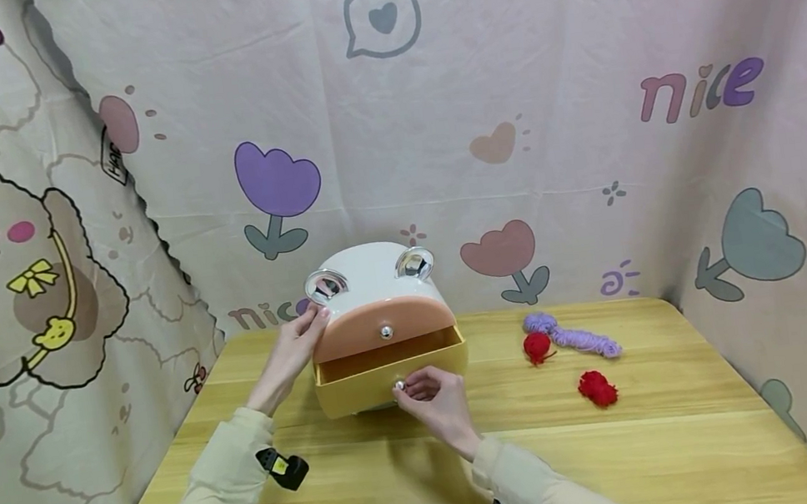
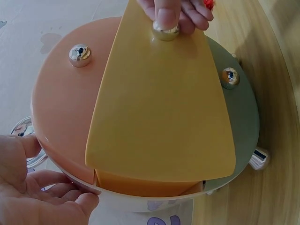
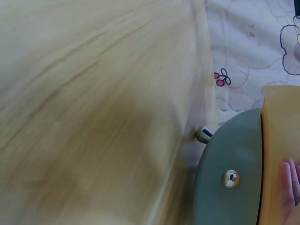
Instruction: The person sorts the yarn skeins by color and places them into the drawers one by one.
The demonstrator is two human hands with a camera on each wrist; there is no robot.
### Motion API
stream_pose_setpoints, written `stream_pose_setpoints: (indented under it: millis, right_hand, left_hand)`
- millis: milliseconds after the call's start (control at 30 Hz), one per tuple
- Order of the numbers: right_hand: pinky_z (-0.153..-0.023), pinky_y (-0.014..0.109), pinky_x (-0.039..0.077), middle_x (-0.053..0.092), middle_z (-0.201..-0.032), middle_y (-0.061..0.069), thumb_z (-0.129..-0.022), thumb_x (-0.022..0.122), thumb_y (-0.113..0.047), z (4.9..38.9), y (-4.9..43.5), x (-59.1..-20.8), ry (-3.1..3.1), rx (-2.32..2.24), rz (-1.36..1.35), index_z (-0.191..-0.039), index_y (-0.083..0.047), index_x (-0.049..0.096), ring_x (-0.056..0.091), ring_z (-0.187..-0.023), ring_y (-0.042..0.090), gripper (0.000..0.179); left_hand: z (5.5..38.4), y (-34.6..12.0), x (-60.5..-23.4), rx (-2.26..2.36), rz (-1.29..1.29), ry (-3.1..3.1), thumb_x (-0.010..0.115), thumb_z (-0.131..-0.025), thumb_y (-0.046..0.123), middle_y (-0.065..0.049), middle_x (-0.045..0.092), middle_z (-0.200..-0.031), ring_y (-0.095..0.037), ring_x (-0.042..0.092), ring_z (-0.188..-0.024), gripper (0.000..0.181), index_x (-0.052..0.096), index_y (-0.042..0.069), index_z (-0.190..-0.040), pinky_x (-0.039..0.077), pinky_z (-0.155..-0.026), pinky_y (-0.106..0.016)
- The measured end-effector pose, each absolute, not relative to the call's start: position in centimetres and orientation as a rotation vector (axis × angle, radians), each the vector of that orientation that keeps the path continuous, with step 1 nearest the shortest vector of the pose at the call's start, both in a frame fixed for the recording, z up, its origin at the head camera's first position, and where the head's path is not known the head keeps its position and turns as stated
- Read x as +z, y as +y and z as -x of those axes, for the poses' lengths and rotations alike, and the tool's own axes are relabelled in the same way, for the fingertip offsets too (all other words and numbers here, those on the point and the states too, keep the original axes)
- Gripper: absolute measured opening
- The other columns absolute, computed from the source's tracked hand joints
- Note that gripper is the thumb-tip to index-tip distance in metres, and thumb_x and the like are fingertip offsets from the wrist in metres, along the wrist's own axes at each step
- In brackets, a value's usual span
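Box (image 1: 375, 265) is on the bench (image 1: 327, 488), yellow drawer (image 1: 360, 390) sticking out of its front. My right hand (image 1: 439, 403) pinches the drawer's silver knob (image 1: 400, 386). My left hand (image 1: 293, 350) touches the box's left side, thumb spread from fingers. Right of box: purple yarn (image 1: 587, 342), red ball (image 1: 537, 346), second red clump (image 1: 597, 389) closer to me.
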State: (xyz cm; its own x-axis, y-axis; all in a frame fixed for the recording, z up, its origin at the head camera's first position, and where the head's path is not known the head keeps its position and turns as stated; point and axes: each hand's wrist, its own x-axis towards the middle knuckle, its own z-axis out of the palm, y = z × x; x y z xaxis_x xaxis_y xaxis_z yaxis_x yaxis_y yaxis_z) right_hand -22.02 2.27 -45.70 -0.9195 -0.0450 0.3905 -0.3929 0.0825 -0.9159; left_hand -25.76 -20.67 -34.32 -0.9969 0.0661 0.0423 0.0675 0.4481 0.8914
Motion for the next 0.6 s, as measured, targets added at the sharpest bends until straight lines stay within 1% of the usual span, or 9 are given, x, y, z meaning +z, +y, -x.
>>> stream_pose_setpoints:
  millis: [200,600]
  right_hand:
    - [-0.064,0.017,0.06,0.076,-0.079,0.018,-0.08,0.082,-0.005,21.5,2.6,-45.6,-2.143,1.868,-0.46,-0.086,0.001,0.072,0.067,-0.066,-0.001,0.014]
    - [-0.064,0.016,0.059,0.076,-0.08,0.017,-0.078,0.084,-0.003,20.4,2.7,-45.5,-2.147,1.895,-0.409,-0.084,-0.001,0.071,0.067,-0.067,0.0,0.014]
  left_hand:
    - [25.8,-20.7,-34.3,-1.635,0.121,-2.678,0.043,-0.108,0.042,-0.015,0.019,-0.167,-0.037,0.011,-0.157,0.07,0.022,-0.003,-0.157,0.014,-0.13,-0.05]
    - [25.8,-20.7,-34.4,-1.611,0.126,-2.679,0.043,-0.108,0.042,-0.015,0.019,-0.167,-0.036,0.012,-0.157,0.069,0.022,-0.003,-0.157,0.015,-0.13,-0.05]
